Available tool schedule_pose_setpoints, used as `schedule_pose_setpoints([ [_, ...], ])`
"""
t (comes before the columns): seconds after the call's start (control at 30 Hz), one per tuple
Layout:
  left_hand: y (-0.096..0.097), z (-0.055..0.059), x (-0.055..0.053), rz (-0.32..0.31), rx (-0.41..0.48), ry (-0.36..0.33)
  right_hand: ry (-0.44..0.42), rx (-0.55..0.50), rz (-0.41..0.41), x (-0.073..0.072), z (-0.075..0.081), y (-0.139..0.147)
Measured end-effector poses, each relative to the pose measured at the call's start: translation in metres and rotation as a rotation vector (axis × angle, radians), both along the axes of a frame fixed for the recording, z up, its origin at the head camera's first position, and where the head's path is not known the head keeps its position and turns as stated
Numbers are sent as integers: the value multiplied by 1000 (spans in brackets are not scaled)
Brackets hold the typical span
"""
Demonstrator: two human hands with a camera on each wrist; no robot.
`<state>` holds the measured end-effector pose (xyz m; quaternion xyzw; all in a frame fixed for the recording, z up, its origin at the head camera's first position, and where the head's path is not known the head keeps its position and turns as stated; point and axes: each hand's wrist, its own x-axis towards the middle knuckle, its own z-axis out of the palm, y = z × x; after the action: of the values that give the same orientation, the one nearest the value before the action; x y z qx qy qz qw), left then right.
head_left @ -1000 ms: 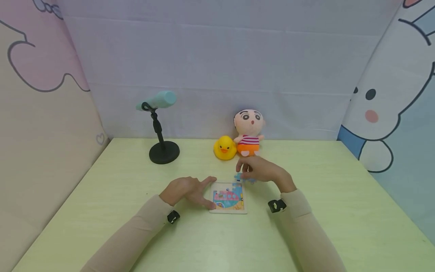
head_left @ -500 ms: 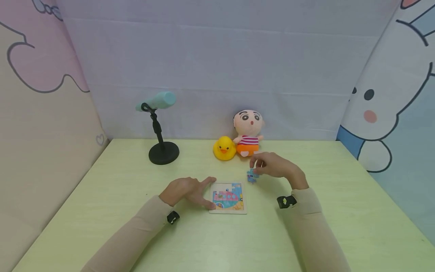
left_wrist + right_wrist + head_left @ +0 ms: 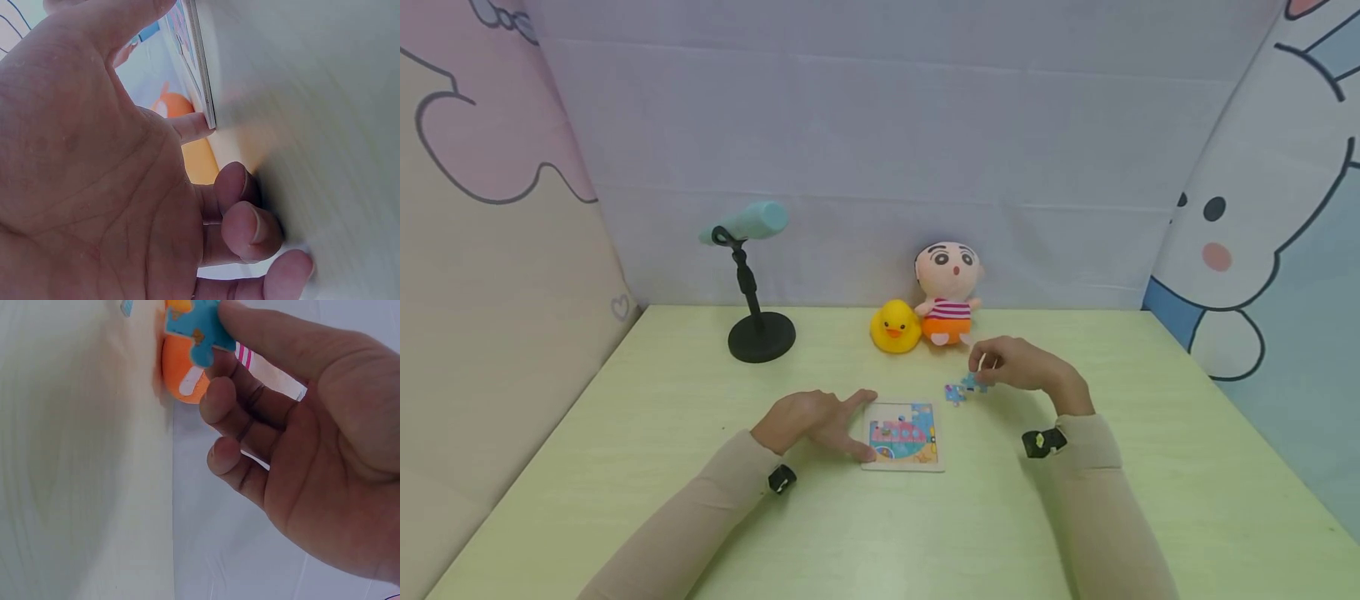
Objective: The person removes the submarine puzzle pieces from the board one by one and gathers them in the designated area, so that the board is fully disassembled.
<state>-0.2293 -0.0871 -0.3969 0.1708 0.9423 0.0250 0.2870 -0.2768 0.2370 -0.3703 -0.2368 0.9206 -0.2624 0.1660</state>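
Observation:
A jigsaw puzzle in a pale square frame (image 3: 903, 467) lies on the table, with a pink and blue picture partly laid in it. My left hand (image 3: 811, 419) rests at its left side, thumb and index finger spread to the two left corners. In the left wrist view the other fingers (image 3: 250, 231) are bent near the tabletop. To the right, my right hand (image 3: 1018, 364) pinches a blue puzzle piece (image 3: 199, 330) between thumb and index finger. Another puzzle piece (image 3: 955, 393) lies on the table just left of the held one.
A yellow rubber duck (image 3: 896, 327) and a plush doll (image 3: 950, 287) in orange shorts stand behind the puzzle. A black stand (image 3: 762, 337) holding a mint-green cylinder (image 3: 748, 222) is at the back left. Fabric walls (image 3: 880, 167) enclose the table's back and sides.
My right hand has moved right, away from the puzzle frame. The pieces under it have come apart: one is pinched, one lies on the table. My left hand has stayed put.

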Motion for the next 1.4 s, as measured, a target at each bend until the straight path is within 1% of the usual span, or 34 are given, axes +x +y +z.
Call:
schedule_pose_setpoints([
  [0.47,0,0,0,-3,2,-1,-16,62,9,-4,-9,6],
  [0.83,0,-1,0,-2,3,0,-23,87,-18,-6,-16,7],
  [1.1,2,-3,0,1,-1,-6,-9,100,-28,-7,-24,11],
  [1.33,0,-1,-1,-4,-3,12,-6,107,-38,-8,-26,9],
  [1.4,0,-1,-1,-9,3,5,-18,107,-49,-8,-26,9],
])
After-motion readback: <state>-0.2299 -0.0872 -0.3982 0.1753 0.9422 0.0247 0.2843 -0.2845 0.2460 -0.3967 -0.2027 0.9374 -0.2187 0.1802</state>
